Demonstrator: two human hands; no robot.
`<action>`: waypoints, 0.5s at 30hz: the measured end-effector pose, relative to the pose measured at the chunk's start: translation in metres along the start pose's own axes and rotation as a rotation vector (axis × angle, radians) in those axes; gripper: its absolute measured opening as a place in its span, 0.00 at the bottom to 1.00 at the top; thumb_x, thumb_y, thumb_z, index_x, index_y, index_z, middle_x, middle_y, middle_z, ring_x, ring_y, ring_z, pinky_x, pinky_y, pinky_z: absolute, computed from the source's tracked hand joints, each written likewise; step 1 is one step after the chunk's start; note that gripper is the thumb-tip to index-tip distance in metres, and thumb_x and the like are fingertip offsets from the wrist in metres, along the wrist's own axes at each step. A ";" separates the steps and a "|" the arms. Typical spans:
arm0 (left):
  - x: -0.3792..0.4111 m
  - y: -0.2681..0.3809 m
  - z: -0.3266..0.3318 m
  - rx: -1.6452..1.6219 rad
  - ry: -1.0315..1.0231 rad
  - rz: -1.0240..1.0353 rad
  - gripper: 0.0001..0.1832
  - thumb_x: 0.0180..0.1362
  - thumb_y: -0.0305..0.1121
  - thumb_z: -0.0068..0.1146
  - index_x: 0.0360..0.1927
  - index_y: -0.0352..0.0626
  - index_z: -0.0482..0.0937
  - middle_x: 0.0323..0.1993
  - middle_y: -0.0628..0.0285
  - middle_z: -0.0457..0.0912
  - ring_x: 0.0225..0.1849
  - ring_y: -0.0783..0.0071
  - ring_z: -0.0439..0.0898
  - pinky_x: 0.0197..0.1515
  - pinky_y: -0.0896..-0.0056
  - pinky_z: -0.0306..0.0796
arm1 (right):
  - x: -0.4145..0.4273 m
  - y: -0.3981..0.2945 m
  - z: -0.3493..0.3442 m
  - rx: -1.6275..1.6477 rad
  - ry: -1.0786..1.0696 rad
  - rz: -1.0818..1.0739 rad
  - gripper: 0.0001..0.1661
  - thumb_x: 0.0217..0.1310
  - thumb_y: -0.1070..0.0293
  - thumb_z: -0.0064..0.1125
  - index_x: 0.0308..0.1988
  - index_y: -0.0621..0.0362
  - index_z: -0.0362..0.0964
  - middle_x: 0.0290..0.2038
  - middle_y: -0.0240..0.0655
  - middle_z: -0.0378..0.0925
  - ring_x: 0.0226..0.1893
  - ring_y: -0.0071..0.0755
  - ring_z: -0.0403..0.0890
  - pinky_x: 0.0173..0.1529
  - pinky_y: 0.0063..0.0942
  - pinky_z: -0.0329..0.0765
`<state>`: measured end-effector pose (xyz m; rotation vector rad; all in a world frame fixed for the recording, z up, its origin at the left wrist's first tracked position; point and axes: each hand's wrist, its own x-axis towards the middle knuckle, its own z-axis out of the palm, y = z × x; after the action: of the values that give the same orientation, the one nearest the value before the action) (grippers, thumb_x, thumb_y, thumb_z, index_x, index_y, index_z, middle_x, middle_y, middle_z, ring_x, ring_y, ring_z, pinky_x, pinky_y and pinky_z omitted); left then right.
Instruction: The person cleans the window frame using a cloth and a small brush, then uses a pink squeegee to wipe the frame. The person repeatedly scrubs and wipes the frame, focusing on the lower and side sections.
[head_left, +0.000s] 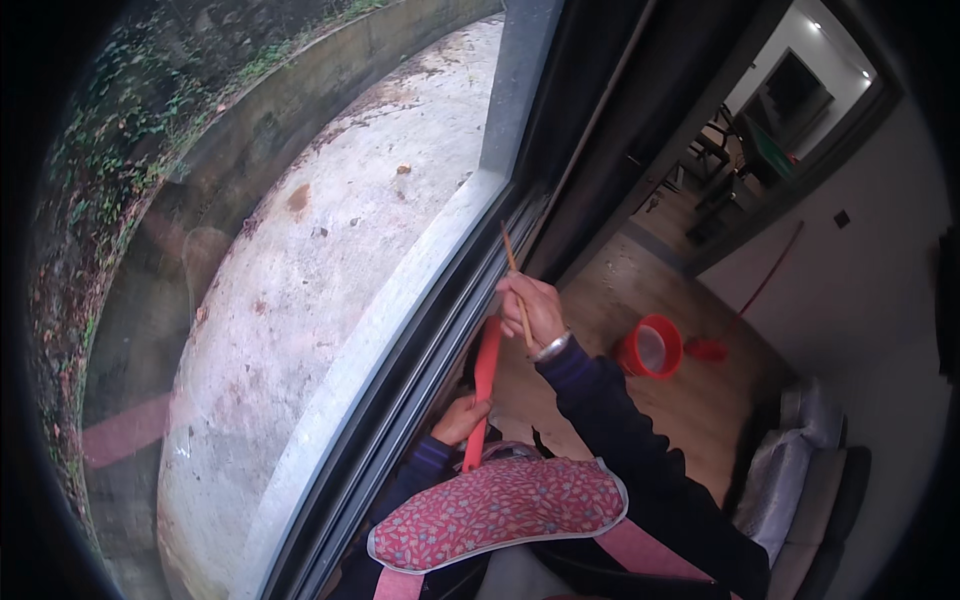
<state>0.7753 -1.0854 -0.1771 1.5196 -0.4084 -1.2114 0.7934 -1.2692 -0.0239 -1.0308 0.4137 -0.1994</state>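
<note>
My right hand (534, 306) grips a thin wooden stick (508, 246), which looks like a chopstick. Its far tip points up over the dark metal track of a sliding window (450, 296); whether it touches the track I cannot tell. Lower down, my left hand (460, 420) is closed around a long red plastic tool (487, 356), narrow at the hand and broader towards its upper end. That broad end lies just below my right hand, beside the inner edge of the track. A silver bracelet circles my right wrist.
Left of the track are a pale sill (375, 330) and glass, with a concrete yard (330, 277) outside. On the wooden floor stand a red bucket (651, 346) and a long-handled red tool (707, 349). Cushions (795, 472) lie at right. A flowered pink cloth (499, 510) covers my front.
</note>
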 end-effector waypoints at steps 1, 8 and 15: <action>-0.002 0.001 -0.002 -0.002 -0.010 -0.009 0.16 0.59 0.42 0.46 0.28 0.37 0.73 0.21 0.66 0.73 0.24 0.77 0.71 0.28 0.73 0.65 | 0.007 0.004 0.002 0.023 -0.012 -0.005 0.15 0.66 0.61 0.42 0.33 0.62 0.66 0.11 0.26 0.58 0.07 0.20 0.57 0.13 0.22 0.61; 0.006 -0.014 -0.007 -0.084 -0.022 0.030 0.15 0.60 0.40 0.46 0.26 0.39 0.73 0.20 0.69 0.72 0.22 0.79 0.70 0.26 0.75 0.65 | 0.078 0.007 -0.004 0.003 0.210 -0.072 0.15 0.62 0.66 0.42 0.31 0.67 0.70 0.11 0.31 0.61 0.07 0.25 0.61 0.11 0.26 0.63; 0.019 -0.024 -0.012 -0.115 -0.044 0.043 0.15 0.60 0.41 0.46 0.25 0.41 0.73 0.19 0.70 0.72 0.20 0.80 0.70 0.24 0.76 0.63 | 0.120 -0.001 -0.023 -0.010 0.327 -0.201 0.13 0.61 0.69 0.43 0.33 0.68 0.70 0.12 0.30 0.62 0.08 0.26 0.63 0.13 0.27 0.64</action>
<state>0.7853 -1.0858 -0.2080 1.3811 -0.3917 -1.2157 0.8926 -1.3298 -0.0618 -1.0522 0.6075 -0.5509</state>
